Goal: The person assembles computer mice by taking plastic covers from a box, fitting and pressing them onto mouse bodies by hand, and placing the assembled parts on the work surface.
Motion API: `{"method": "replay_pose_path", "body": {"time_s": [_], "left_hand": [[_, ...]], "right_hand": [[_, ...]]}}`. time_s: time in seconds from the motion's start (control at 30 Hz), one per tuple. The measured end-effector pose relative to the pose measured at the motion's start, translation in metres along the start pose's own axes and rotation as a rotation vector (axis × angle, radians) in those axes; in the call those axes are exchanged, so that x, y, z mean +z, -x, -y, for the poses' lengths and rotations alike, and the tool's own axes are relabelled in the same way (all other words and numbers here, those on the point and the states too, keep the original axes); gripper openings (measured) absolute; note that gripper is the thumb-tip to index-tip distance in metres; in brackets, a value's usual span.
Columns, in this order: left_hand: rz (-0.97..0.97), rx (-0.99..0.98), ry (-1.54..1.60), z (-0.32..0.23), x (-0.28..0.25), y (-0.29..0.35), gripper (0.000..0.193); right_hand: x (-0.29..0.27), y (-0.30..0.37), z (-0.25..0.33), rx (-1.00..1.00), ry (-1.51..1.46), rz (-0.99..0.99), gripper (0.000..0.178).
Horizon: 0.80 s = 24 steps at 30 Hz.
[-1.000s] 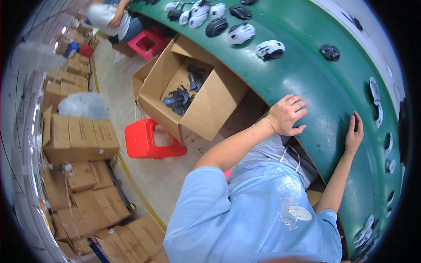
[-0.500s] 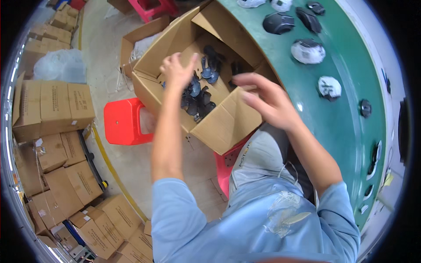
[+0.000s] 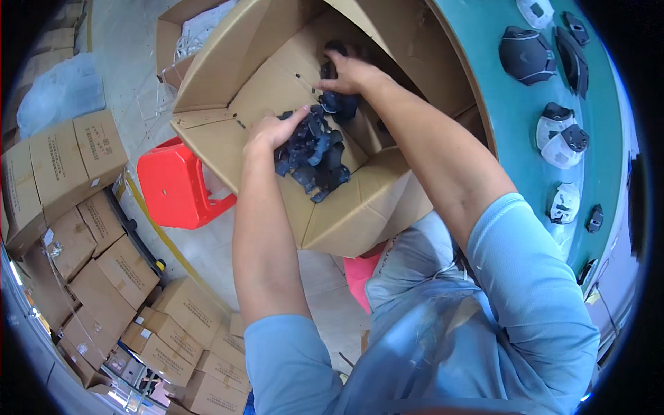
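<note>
A large cardboard box (image 3: 266,76) stands with its flaps up in front of me. Inside lies a heap of small dark blue-black moulded parts (image 3: 315,155), some curved like shells; their exact kind cannot be made out. My left hand (image 3: 268,131) rests at the heap's upper left edge, thumb stretched out over it and apart from the fingers, which are partly hidden. Deeper in the box, my right hand (image 3: 349,74) curls its fingers and thumb round a dark part (image 3: 326,70). More dark parts lie just below that hand.
Along the right runs a green worktable (image 3: 484,41) bearing black and white helmet-like shells (image 3: 527,55). A red stool (image 3: 173,183) stands left of the box. Stacked cartons (image 3: 104,283) fill the left side, and a smaller open carton (image 3: 166,41) sits behind the stool.
Both hands have come down into the box, the right one from above its near flap to the dark parts. My view has moved closer to the box.
</note>
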<state>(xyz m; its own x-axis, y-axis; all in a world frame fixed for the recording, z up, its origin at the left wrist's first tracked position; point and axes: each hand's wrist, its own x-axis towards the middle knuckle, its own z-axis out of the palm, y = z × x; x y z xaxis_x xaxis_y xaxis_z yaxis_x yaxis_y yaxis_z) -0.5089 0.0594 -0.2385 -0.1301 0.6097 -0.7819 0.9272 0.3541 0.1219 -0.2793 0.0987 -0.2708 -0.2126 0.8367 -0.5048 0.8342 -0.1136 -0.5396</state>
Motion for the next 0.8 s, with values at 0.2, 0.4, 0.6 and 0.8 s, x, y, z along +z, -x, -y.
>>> {"method": "replay_pose_path", "body": {"time_s": [0.2,0.4,0.6,0.8], "left_hand": [[0.367,0.042,-0.030,-0.016,0.001,0.017,0.112],[0.503,-0.034,0.180,-0.005,0.023,0.022,0.125],[0.615,-0.268,0.443,0.000,0.028,0.066,0.130],[0.692,-0.249,0.661,0.013,0.057,0.080,0.131]], "right_hand": [[0.006,0.003,-0.023,-0.096,0.203,0.367,0.086],[0.015,0.038,0.001,0.049,0.154,0.671,0.072],[0.015,0.084,0.018,0.167,0.032,0.830,0.090],[0.027,0.110,0.021,0.472,-0.516,0.893,0.103]]}}
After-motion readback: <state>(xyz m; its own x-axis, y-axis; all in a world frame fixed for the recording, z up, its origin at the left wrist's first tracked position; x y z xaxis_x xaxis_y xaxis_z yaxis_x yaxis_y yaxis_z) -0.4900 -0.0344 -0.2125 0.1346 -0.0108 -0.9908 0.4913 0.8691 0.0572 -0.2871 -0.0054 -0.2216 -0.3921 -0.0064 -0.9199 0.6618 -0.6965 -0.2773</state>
